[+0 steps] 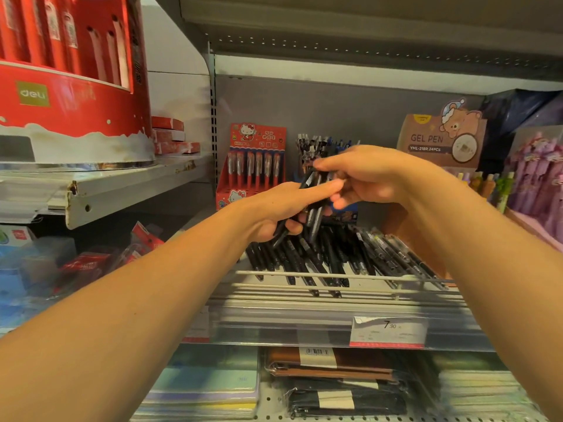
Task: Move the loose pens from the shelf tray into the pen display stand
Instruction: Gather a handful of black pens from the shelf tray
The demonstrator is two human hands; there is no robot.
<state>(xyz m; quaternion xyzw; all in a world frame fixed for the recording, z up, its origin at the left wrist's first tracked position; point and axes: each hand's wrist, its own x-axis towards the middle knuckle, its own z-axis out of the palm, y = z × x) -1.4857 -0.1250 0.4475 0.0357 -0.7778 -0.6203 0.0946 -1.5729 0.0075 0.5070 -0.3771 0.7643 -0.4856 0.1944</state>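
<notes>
Fingers of both the left hand (274,210) and right hand (362,178) curl round a bundle of black pens (313,205), above loose pens (335,257) on the shelf tray (304,292). Behind the hands stands the half-hidden pen display stand (307,147), beside a red Hello Kitty pen box (254,166).

Loose pens (307,257): black plastic barrels, slight sheen. Shelf tray (335,292): thin metal wire rails, pale finish. Hello Kitty pen display (257,166): glossy red printed card. Gel pen box (438,141): matt brown card. Left shelf edge (122,193): white painted metal, chipped and rusted.
</notes>
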